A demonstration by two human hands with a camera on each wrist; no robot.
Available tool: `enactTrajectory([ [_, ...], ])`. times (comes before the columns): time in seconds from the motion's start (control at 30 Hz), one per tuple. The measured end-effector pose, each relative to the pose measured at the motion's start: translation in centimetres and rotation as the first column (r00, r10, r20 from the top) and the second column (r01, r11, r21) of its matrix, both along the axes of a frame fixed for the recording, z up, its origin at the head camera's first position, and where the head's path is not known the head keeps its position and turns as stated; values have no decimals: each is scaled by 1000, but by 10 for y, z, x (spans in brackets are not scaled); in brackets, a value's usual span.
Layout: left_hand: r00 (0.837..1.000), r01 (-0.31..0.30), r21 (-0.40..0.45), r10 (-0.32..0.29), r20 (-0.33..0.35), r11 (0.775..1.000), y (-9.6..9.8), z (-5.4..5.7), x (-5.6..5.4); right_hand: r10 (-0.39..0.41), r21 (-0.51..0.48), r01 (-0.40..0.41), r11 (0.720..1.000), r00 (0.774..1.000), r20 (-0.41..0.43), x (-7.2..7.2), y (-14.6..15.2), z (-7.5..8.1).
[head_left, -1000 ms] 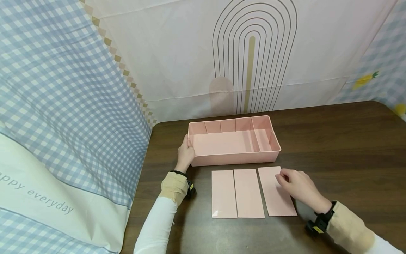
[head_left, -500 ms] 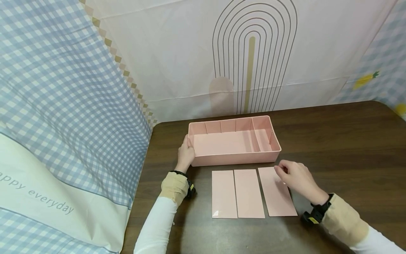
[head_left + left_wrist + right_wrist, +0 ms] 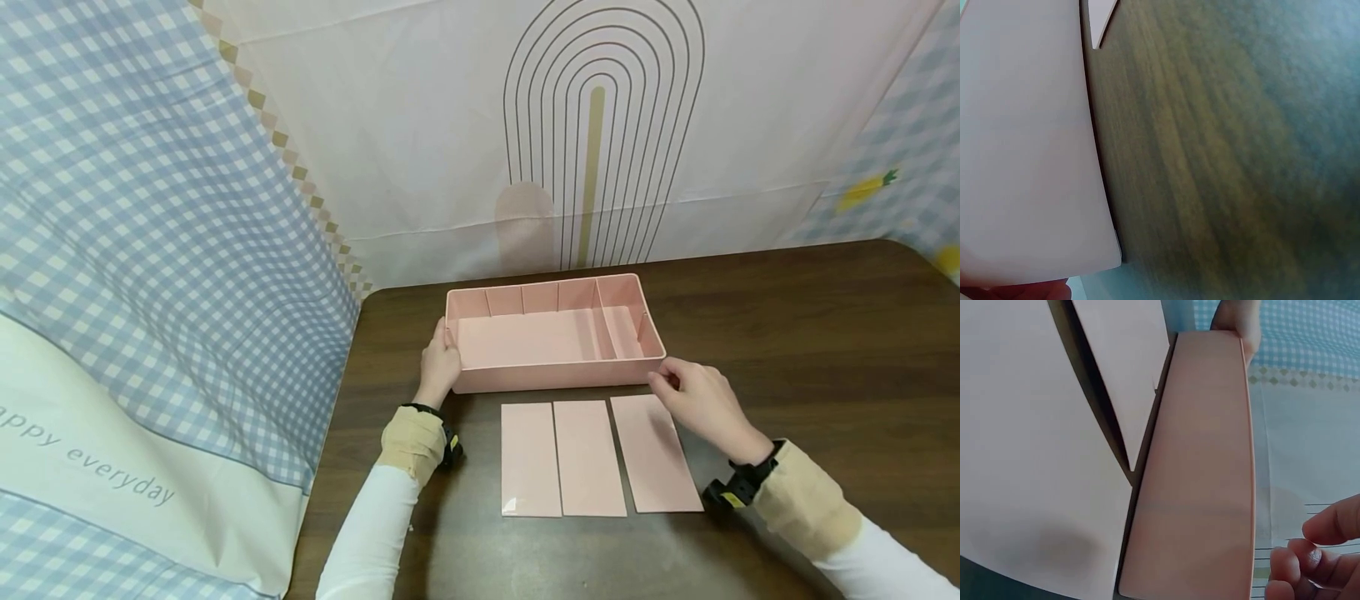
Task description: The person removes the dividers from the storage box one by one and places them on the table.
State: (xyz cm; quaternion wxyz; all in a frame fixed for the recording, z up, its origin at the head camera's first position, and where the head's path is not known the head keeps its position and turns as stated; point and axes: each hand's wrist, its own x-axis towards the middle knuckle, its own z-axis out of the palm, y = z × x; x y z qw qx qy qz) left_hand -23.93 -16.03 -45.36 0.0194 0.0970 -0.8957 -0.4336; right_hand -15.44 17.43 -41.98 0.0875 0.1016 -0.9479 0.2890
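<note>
A pink tray-like box (image 3: 555, 376) stands near the back of the table, with an upright divider (image 3: 604, 323) toward its right end. My left hand (image 3: 439, 363) holds its left end. My right hand (image 3: 705, 402) hovers by the box's near right corner, fingers loosely curled and nothing visible between them. In the right wrist view its fingertips (image 3: 1311, 553) show beyond the box's long wall (image 3: 1197, 462). Three flat pink panels lie in a row before the box: left (image 3: 530, 458), middle (image 3: 590, 458) and right (image 3: 654, 458), the last partly beneath my right hand.
The dark wooden table (image 3: 817, 350) runs on to the right of the box. A white cloth with arched lines (image 3: 420, 125) hangs behind it. On the left, a blue checked curtain (image 3: 187, 250) borders the table's edge.
My right hand has moved forward, from above the right panel to beside the box's near right corner. The left hand, the box and the panels have stayed in place.
</note>
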Motion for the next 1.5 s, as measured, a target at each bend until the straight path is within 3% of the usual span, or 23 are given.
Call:
enactTrajectory([
  [0.33,1000,1,-8,-1,-8,1000,0,-1,-1,0,-21,-1,1000,999,-37,-12,-1,3],
  [0.7,1000,-2,-5,2,-5,1000,0,0,0,11,-40,-11,999,1000,-8,-21,-5,7],
  [1.13,1000,2,-10,-2,-6,1000,1,3,0,46,-46,-51,998,994,-103,-32,-9,5],
  [1.5,1000,-6,-4,6,9,1000,1,2,0,23,-33,-26,999,996,-82,-41,-16,6],
])
